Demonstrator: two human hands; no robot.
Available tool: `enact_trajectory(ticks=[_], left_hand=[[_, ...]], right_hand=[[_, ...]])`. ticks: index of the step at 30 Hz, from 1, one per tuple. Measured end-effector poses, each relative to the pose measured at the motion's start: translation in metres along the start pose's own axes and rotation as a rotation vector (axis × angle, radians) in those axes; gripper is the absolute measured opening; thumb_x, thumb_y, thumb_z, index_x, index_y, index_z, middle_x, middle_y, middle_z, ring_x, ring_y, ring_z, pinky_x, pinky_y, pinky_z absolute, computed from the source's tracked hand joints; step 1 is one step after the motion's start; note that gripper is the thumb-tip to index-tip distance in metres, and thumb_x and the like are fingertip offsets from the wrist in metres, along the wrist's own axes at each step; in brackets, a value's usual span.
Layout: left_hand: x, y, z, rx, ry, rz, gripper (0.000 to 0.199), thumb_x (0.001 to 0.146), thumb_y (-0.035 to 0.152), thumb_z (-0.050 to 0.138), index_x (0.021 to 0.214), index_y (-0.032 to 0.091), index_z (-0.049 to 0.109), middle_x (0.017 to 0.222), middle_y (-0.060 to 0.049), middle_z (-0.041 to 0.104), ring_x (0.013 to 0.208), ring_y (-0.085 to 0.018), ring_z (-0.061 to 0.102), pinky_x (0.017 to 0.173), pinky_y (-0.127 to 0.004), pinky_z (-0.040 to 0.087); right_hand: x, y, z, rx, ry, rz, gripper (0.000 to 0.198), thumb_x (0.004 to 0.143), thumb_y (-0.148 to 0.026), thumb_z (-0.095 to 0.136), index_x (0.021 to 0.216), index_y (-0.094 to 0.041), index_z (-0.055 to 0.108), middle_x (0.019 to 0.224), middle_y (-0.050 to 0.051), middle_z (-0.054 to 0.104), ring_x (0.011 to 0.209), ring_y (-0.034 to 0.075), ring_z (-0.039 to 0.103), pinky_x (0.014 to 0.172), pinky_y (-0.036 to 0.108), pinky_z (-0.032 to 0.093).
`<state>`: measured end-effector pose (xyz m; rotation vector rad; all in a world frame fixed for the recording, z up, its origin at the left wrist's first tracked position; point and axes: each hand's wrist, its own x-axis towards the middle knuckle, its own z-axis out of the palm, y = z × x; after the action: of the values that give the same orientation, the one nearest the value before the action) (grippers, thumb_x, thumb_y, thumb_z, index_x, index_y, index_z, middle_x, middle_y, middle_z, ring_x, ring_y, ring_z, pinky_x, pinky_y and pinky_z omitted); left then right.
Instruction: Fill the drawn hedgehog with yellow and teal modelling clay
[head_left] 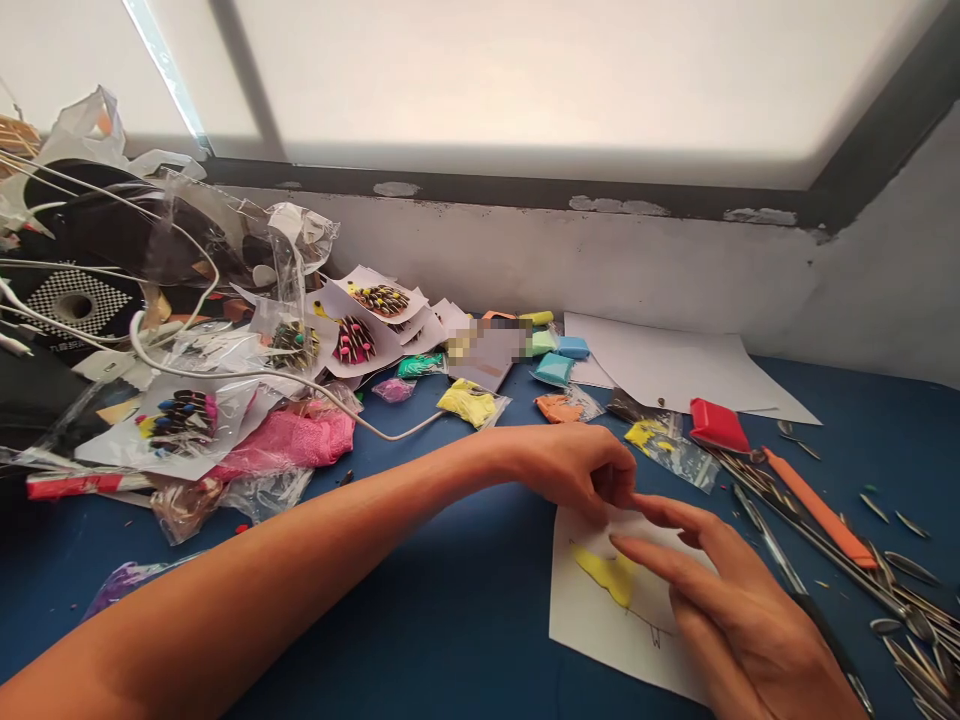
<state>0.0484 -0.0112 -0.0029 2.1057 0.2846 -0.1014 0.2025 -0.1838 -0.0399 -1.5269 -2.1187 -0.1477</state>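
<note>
A white sheet of paper [577,610] with a pencilled outline lies on the blue table. Yellow modelling clay [611,575] is spread flat over part of that drawing. My left hand [577,465] reaches across to the sheet's upper edge, its fingers curled downward; what they hold, if anything, is hidden. From the lower right comes my right hand [750,610], fingers stretched out and apart over the sheet. One of its fingertips is close above the yellow clay, and another meets the left hand's fingers.
Clay packets, among them a red one [718,425] and a yellow one [471,402], lie behind the hands. Sunflower seeds [911,565], a pen [787,570] and an orange-handled tool [821,505] are at right. A white cable [300,378] crosses the clutter at left.
</note>
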Motion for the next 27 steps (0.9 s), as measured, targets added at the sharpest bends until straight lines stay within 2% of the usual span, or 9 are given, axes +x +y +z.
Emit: enact_trajectory(ticks=[3, 7, 13, 17, 21, 24, 27], left_hand=[[-0.002, 0.002, -0.001, 0.025, -0.009, -0.008, 0.02, 0.072, 0.01, 0.059, 0.091, 0.014, 0.056, 0.079, 0.003, 0.055, 0.071, -0.009, 0.052, 0.061, -0.021, 0.043], [-0.003, 0.007, -0.001, 0.085, -0.007, -0.007, 0.023, 0.074, 0.01, 0.055, 0.097, 0.014, 0.058, 0.081, 0.001, 0.055, 0.071, -0.01, 0.052, 0.059, -0.021, 0.042], [-0.008, 0.023, 0.0, 0.391, 0.076, -0.02, 0.024, 0.071, 0.005, 0.055, 0.092, 0.014, 0.061, 0.098, -0.004, 0.059, 0.091, -0.015, 0.054, 0.072, -0.024, 0.043], [-0.012, 0.025, -0.006, 0.269, -0.036, -0.056, 0.029, 0.073, 0.009, 0.054, 0.101, 0.015, 0.054, 0.093, -0.001, 0.057, 0.08, -0.012, 0.054, 0.065, -0.022, 0.044], [-0.013, 0.027, -0.006, 0.242, -0.138, -0.125, 0.045, 0.065, 0.02, 0.068, 0.106, 0.018, 0.048, 0.098, 0.001, 0.056, 0.082, -0.013, 0.055, 0.066, -0.022, 0.045], [-0.012, 0.028, -0.002, 0.337, -0.173, -0.145, 0.053, 0.06, 0.029, 0.074, 0.105, 0.019, 0.048, 0.101, 0.0, 0.057, 0.086, -0.015, 0.056, 0.068, -0.025, 0.045], [-0.011, 0.028, 0.002, 0.421, -0.169, -0.128, 0.054, 0.059, 0.035, 0.075, 0.104, 0.019, 0.049, 0.103, -0.002, 0.058, 0.089, -0.018, 0.056, 0.069, -0.027, 0.045]], right_hand=[[-0.001, -0.001, -0.001, 0.026, 0.005, 0.006, 0.03, 0.089, -0.018, 0.049, 0.108, -0.031, 0.067, 0.131, 0.007, 0.055, 0.111, 0.022, 0.063, 0.079, 0.031, 0.058], [-0.001, -0.001, 0.0, -0.005, -0.009, -0.056, 0.031, 0.087, -0.018, 0.051, 0.108, -0.031, 0.069, 0.133, 0.007, 0.053, 0.11, 0.022, 0.063, 0.08, 0.031, 0.057], [0.0, 0.001, -0.001, -0.07, -0.03, -0.121, 0.03, 0.088, -0.021, 0.052, 0.111, -0.031, 0.068, 0.136, 0.007, 0.051, 0.114, 0.022, 0.061, 0.085, 0.032, 0.056], [-0.001, 0.002, -0.002, -0.035, -0.005, -0.073, 0.03, 0.089, -0.016, 0.048, 0.11, -0.029, 0.065, 0.133, 0.006, 0.052, 0.112, 0.018, 0.062, 0.078, 0.025, 0.057], [0.001, -0.001, -0.002, 0.006, 0.041, 0.014, 0.026, 0.092, -0.015, 0.042, 0.104, -0.028, 0.061, 0.121, 0.005, 0.057, 0.103, 0.014, 0.066, 0.067, 0.019, 0.055], [0.002, -0.002, -0.004, 0.003, 0.064, 0.034, 0.021, 0.093, -0.015, 0.04, 0.099, -0.026, 0.058, 0.116, 0.006, 0.06, 0.103, 0.015, 0.066, 0.072, 0.021, 0.056], [-0.001, -0.001, -0.008, -0.025, 0.054, 0.002, 0.021, 0.092, -0.016, 0.043, 0.103, -0.025, 0.058, 0.116, 0.008, 0.061, 0.106, 0.016, 0.065, 0.077, 0.023, 0.056]])
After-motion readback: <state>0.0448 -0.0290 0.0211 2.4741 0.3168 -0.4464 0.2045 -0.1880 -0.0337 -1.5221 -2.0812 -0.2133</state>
